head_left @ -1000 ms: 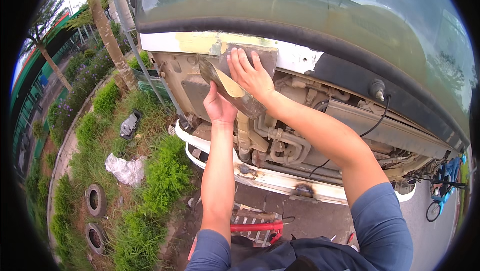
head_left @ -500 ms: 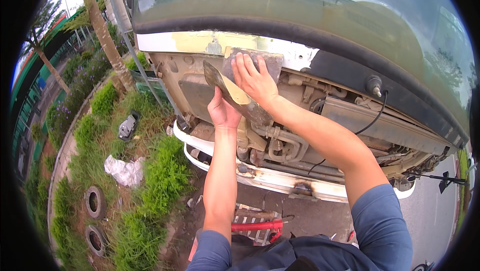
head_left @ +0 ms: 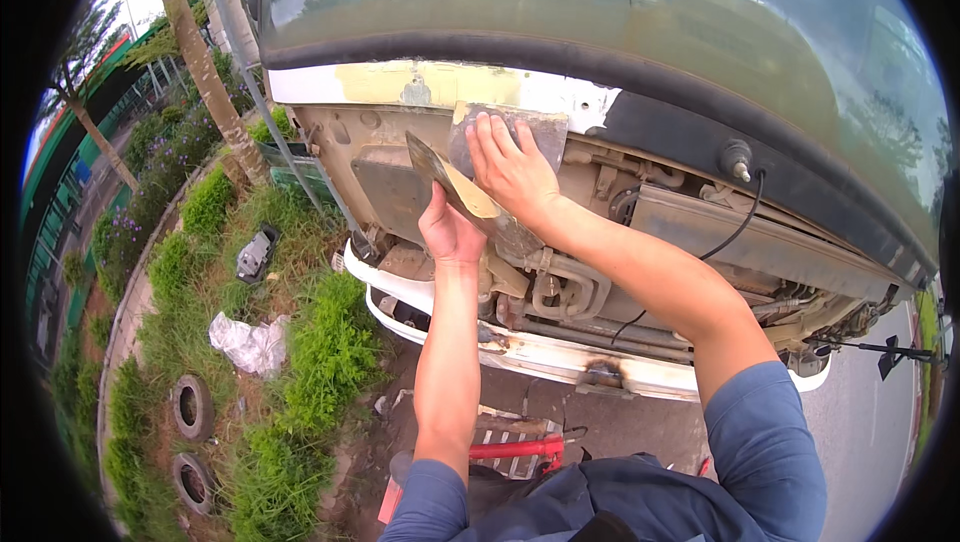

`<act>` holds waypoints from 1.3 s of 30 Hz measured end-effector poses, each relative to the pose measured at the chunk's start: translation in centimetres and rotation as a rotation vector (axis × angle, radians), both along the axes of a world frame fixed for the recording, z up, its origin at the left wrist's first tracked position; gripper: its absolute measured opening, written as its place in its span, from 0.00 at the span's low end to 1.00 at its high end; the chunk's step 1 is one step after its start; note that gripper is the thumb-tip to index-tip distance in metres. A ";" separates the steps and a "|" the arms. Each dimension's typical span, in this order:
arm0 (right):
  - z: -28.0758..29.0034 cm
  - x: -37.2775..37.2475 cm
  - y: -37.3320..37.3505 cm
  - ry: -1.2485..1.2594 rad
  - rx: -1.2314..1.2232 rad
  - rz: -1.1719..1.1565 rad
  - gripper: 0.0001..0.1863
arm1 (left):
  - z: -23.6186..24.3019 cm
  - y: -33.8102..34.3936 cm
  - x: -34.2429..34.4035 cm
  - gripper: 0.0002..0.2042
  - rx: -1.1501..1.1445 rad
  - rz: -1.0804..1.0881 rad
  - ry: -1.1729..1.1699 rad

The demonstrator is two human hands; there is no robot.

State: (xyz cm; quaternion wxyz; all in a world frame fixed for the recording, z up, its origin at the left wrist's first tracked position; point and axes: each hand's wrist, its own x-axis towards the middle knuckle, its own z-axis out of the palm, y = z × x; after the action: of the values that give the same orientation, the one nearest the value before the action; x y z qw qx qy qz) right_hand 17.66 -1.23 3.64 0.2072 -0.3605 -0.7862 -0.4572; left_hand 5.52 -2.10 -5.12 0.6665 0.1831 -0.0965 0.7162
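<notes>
My left hand (head_left: 452, 232) grips a dark, narrow board (head_left: 427, 160) from below, tilted, with a smear of yellow putty (head_left: 472, 197) on its face. Flat against a wide grey putty spreader (head_left: 546, 132) lie the fingers of my right hand (head_left: 517, 170); its thumb is hidden. The spreader's top edge carries some yellow putty and reaches the lower edge of a white vehicle panel (head_left: 310, 87). Pale yellow filler (head_left: 470, 84) covers the panel's middle stretch, just under the windshield. The board's upper end stands just left of the spreader.
Below the panel, the open front shows pipes (head_left: 570, 287) and a black cable (head_left: 742, 227) hanging from a wiper pivot (head_left: 738, 160). A white bumper (head_left: 540, 354) juts out lower down. Near my legs is a red metal bar (head_left: 515, 449). Grass with old tires (head_left: 192, 408) lies left.
My right hand and the spreader have shifted slightly down on the panel, showing more of the filler above. The board in my left hand has dipped slightly; both holds are unchanged.
</notes>
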 end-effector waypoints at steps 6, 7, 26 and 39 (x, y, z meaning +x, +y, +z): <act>3.8 -0.2 -1.5 0.046 -0.006 0.077 0.30 | 4.7 -1.7 -0.1 0.12 0.211 -0.016 0.035; 4.9 -0.7 -1.1 0.056 0.026 0.082 0.30 | 5.4 -1.0 -0.7 0.11 0.240 0.011 0.045; 2.9 -6.7 2.9 0.018 0.011 0.010 0.31 | 4.0 1.4 -6.2 0.17 0.197 0.102 0.069; 1.6 -8.5 3.5 -0.021 0.016 0.006 0.30 | 3.3 1.5 -7.9 0.17 0.164 0.109 0.055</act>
State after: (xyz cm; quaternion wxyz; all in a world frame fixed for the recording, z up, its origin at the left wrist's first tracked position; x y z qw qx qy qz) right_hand 9.15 2.30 5.25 0.2031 -0.3516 -0.7857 -0.4667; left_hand -2.43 -0.63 -1.87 0.6116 0.2616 -0.1265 0.7359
